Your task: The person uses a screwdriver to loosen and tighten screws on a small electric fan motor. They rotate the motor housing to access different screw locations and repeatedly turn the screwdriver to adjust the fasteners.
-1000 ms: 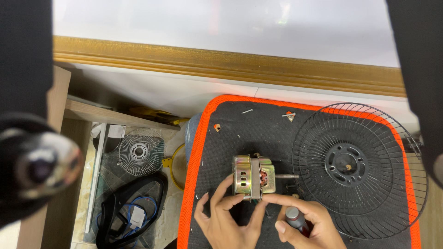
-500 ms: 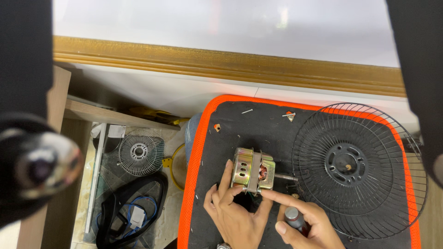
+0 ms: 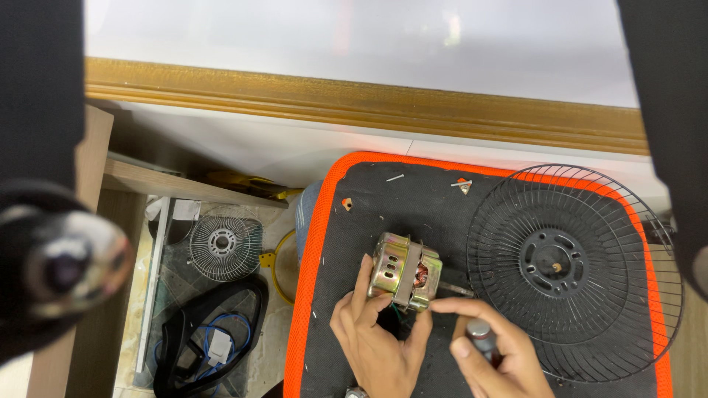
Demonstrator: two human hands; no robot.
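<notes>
Small repair workshop or home repair corner, fan servicing by the look. Work surface is a black mat with orange edging (image 3: 317,243), scattered with tiny screws and bits. On it a bare electric fan motor (image 3: 404,270) with copper windings showing, and a black wire fan guard (image 3: 571,269) lying flat beside it. Down on the floor to the left: a smaller white fan grille (image 3: 221,247), a coil of black cable (image 3: 214,332), yellow tool or part, cluttered wooden shelf board (image 3: 184,188). White wall with a wooden trim strip (image 3: 354,103) behind.
</notes>
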